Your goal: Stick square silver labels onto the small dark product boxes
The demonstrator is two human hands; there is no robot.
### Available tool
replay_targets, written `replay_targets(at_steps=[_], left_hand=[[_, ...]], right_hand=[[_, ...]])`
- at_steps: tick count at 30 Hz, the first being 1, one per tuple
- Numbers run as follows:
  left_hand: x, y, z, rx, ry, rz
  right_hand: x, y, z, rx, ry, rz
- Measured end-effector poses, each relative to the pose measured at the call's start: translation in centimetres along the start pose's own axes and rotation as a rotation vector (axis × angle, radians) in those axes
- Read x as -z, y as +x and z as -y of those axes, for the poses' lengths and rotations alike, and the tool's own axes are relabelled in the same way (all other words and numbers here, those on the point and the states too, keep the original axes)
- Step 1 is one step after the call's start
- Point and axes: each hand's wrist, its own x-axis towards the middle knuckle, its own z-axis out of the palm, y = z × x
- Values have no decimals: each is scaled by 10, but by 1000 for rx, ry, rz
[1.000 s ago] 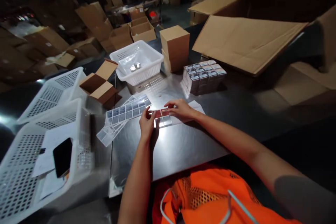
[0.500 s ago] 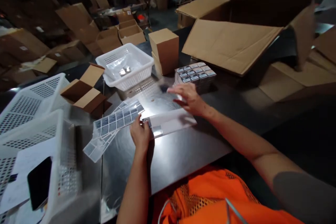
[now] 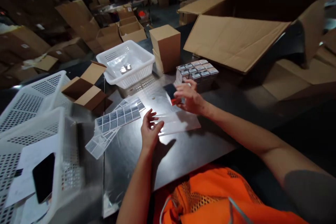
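Note:
My right hand (image 3: 189, 98) holds a small dark box (image 3: 170, 91) with a red end, beside a block of stacked small boxes (image 3: 198, 70) with silvery labelled tops. My left hand (image 3: 151, 129) is raised with thumb and fingers apart, and I see nothing held in it. Between and under my hands lies a pale translucent sheet (image 3: 181, 123), partly covered by both. To the left, a sheet of dark rectangular stickers (image 3: 119, 119) rests across clear, gridded strips (image 3: 98, 147) on the metal table.
A white basket (image 3: 141, 70) with plastic bags and shiny pieces stands at the back. Near it are a tall brown box (image 3: 168, 50) and an open small carton (image 3: 89, 99). White crates with a black phone (image 3: 44, 178) sit at left. A large open carton (image 3: 233, 42) fills the right rear.
My left hand has lifted from the pale sheet and its fingers have spread. My right hand has turned slightly, and the small dark box in it now shows more clearly.

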Motion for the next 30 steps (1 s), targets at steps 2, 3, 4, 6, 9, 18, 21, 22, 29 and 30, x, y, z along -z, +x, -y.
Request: replay_targets(at_steps=[2,3,4,6,9,18,21,22,29,30], left_hand=[[2,0,-4,116,-179,113],[4,0,-5,150,-223,139],[6,0,-6,163,-226,133],[9,2,-6,152,-189,69],[12,3,-4,40,-120,-43],[11,-3,-4,-220,111,88],[9,-6,-6,-269,149,116],[9,-8,-7,-270,160,115],[6,-13,-8,-250,202,87],[6,-13,-8,-249,202,89]], right_hand=[[-16,0,35,128,128,62],[-21,1,50,183,187,85],[-23,1,61,218,229,99],[-18,0,73,211,311,53],[2,-2,72,-2,540,-148],[21,-2,71,-608,1213,14],[15,-7,72,-712,1155,55],[13,-9,73,-753,1149,50],[6,-12,79,-890,1154,85],[6,-11,79,-885,1145,81]])
